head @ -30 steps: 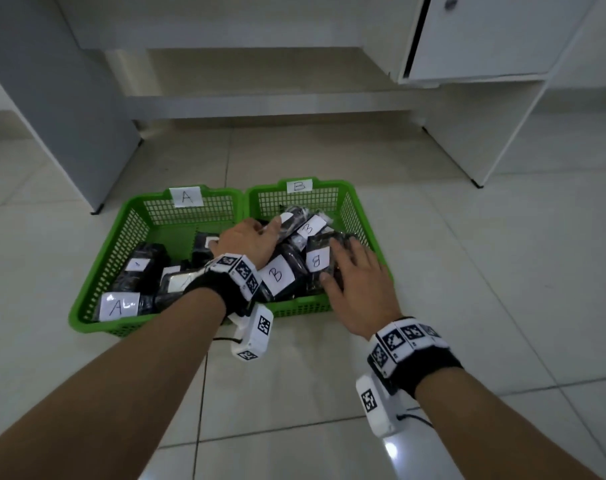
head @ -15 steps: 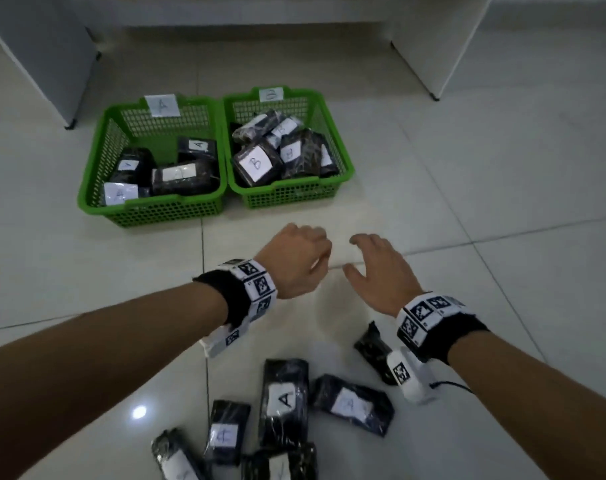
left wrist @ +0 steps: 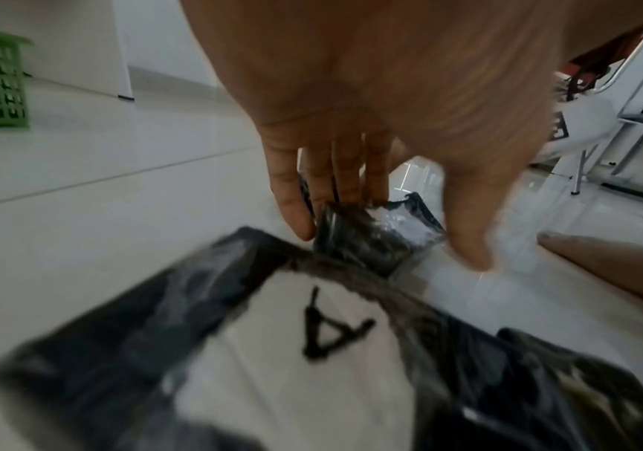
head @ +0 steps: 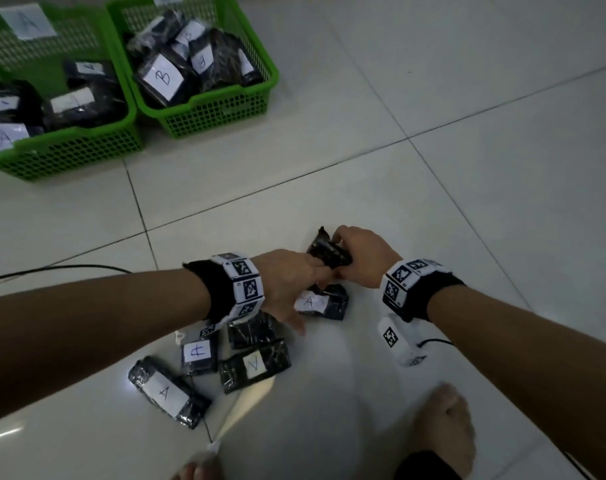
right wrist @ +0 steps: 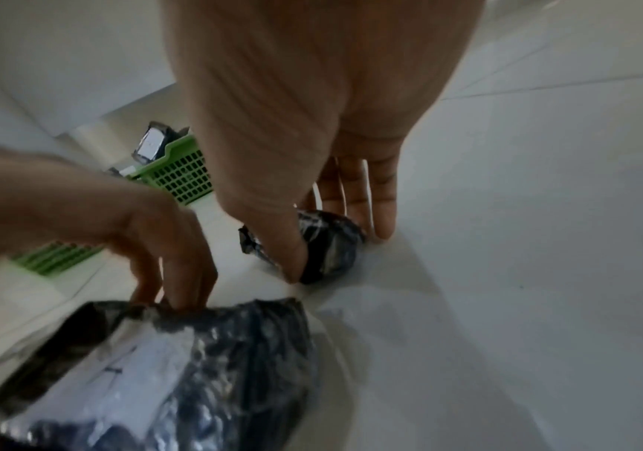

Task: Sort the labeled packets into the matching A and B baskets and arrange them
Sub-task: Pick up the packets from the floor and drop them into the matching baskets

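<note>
Two green baskets stand at the far left of the head view: basket A (head: 62, 150) and basket B (head: 218, 109), both holding black packets with white labels. Several loose black packets lie on the floor near me. My left hand (head: 305, 292) reaches over one labelled A (head: 324, 303). Its fingers (right wrist: 180, 274) curl onto that packet's far edge (right wrist: 165, 360), and the thumb (left wrist: 470, 244) is at the near side. My right hand (head: 343, 258) grips a dark packet (head: 325, 251) between thumb and fingers (right wrist: 381, 213); the packet's label is hidden.
More A packets lie under and behind my left wrist (head: 197, 353), (head: 254, 367), (head: 166, 393). A bare foot (head: 443, 424) stands at the lower right. A black cable (head: 69, 268) runs across the tiles. A metal rack (left wrist: 640, 122) is off to the right.
Both hands left basket B, drew back across the floor and came down on the loose packets. The right hand closed round a dark packet, and the left hand's fingers landed on an A packet.
</note>
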